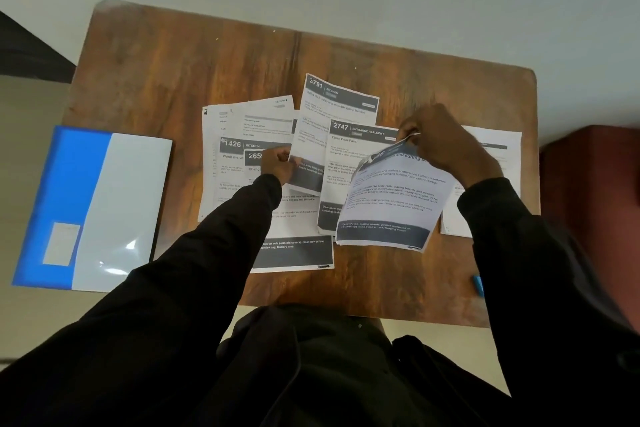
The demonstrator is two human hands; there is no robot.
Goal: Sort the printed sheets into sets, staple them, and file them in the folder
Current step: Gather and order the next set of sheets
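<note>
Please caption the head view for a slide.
Left hand and right hand hold printed sheets over the wooden table, blue folder beside.

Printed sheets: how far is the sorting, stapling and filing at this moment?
Nothing looks finished: the printed sheets lie loose and overlapping on the table. In hand: the right hand holds one sheet up by its top edge, the left hand pinches another sheet. Left: stapling, and filing in the folder, which lies shut.

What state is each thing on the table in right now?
folder: closed, lying flat, left of the sheets.
3791 sheet: lower edge lifted, pinched by left hand.
curled sheet: raised off the table, top pinched by right hand.
2747 sheet: flat, partly covered by the curled sheet.
other sheets: loose, overlapping on the table.
blue object: at right edge, too blurred to identify.
</note>
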